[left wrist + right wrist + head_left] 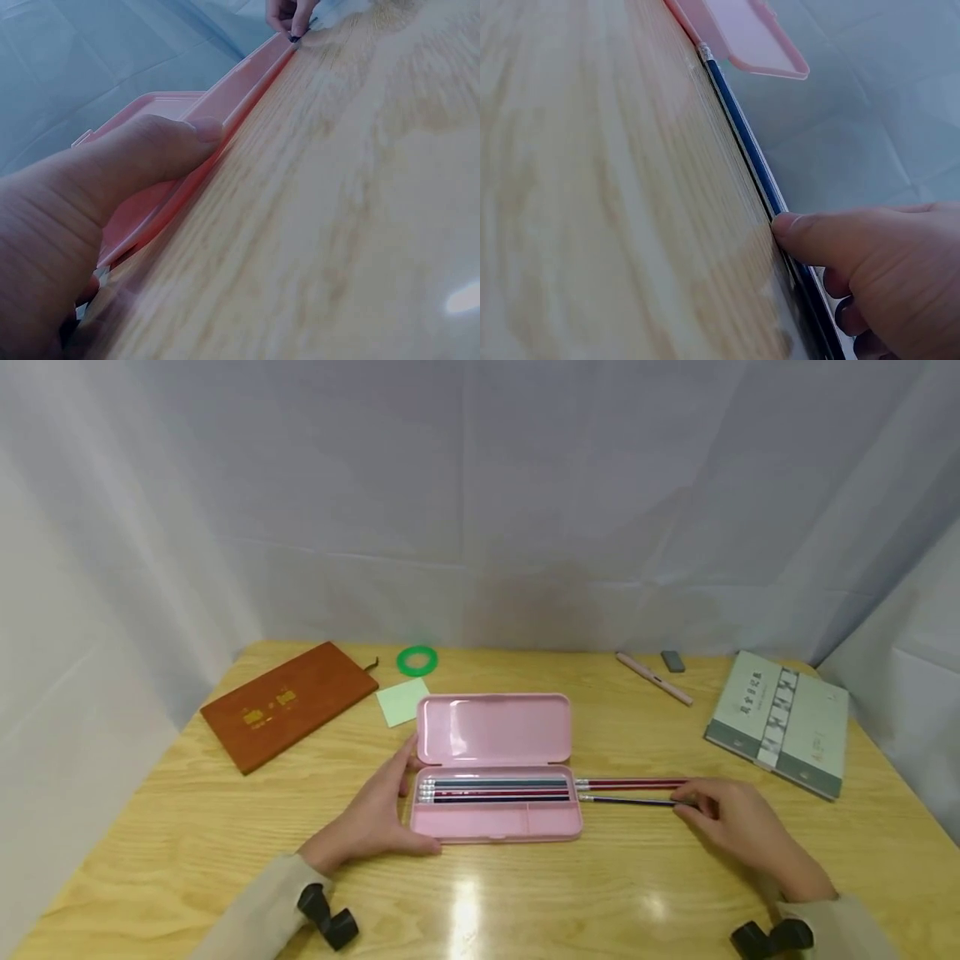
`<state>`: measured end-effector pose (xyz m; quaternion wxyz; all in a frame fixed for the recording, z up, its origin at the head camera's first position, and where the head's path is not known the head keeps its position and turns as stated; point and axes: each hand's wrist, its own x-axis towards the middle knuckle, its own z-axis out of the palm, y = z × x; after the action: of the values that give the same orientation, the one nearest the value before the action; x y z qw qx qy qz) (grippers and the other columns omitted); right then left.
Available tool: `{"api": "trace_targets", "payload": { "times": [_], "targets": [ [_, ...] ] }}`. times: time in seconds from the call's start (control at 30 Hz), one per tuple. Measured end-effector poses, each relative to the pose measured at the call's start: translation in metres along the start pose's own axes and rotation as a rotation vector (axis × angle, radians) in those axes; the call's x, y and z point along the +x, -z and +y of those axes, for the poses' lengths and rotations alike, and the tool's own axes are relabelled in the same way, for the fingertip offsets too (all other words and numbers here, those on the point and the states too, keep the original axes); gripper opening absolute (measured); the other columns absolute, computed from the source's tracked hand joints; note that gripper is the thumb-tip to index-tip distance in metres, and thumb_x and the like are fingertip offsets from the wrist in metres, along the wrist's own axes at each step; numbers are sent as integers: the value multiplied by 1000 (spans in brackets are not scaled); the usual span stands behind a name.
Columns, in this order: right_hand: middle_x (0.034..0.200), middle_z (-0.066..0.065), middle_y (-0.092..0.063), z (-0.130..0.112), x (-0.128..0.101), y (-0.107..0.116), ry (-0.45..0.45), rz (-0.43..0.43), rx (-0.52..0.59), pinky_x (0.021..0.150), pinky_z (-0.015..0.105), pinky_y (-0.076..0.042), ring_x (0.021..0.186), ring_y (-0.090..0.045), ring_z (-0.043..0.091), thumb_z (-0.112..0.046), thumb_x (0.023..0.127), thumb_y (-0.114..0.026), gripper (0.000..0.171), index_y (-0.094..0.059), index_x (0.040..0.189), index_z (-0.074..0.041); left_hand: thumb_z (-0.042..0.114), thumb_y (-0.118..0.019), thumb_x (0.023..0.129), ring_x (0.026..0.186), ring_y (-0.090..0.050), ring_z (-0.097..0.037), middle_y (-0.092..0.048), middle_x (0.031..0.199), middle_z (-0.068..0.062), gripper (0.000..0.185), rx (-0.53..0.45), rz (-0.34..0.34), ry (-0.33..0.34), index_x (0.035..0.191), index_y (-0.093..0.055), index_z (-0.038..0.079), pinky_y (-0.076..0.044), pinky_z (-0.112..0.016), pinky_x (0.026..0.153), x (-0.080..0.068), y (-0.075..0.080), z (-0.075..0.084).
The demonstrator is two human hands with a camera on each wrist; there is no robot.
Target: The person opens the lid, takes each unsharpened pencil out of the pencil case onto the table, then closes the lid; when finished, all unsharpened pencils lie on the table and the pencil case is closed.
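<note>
An open pink pencil case (480, 822) lies on the wooden table, lid tipped back, with several pencils (495, 792) in its long rear compartment. My left hand (372, 814) grips the case's left end, thumb along the front wall and fingers around the back corner. To the right of the case, my right hand (731, 820) pinches a dark blue pencil (739, 124) between thumb and fingers near its far end. That pencil's eraser end points at the case. Just behind it lie red pencils (630, 783), their right ends hidden by the right hand.
A brown notebook (292, 706) lies at the left, near a green tape ring (417, 661) and pale green sticky notes (401, 702). Toward the back right are a pink pen (654, 678), a grey eraser (672, 661) and a pale green notebook (780, 722).
</note>
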<state>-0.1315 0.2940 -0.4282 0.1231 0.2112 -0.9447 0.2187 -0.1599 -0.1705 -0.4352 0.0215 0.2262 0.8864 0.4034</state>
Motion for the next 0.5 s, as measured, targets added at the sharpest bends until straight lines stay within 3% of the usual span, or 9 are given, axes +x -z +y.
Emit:
{"api": "trace_targets", "payload": {
  "times": [0.17,0.33,0.5],
  "targets": [
    [60,-17,-40,-5,7,-5,4,4,6,49,19,-32,51,-32,-6,-11,80,-77,22,-66,99,-13,51,-92,48,99,-48,-14,-51,130,-3,142,7,-2,5,156,-6,20,-46,-29,86,0,1,0],
    [58,-14,-37,-14,20,-11,-13,-69,22,51,20,-31,49,-29,-3,-19,83,-75,30,-65,111,-13,51,-92,48,98,-47,-14,-51,129,-4,142,3,-6,16,156,-7,18,-45,-28,85,-1,1,1],
    [53,-14,-36,-21,31,-14,-18,-133,-24,48,21,-26,47,-26,-1,-22,85,-72,20,-68,104,-14,52,-92,48,99,-47,-14,-51,130,-3,142,5,-7,20,156,-7,20,-45,-27,85,0,0,1]
  ]
}}
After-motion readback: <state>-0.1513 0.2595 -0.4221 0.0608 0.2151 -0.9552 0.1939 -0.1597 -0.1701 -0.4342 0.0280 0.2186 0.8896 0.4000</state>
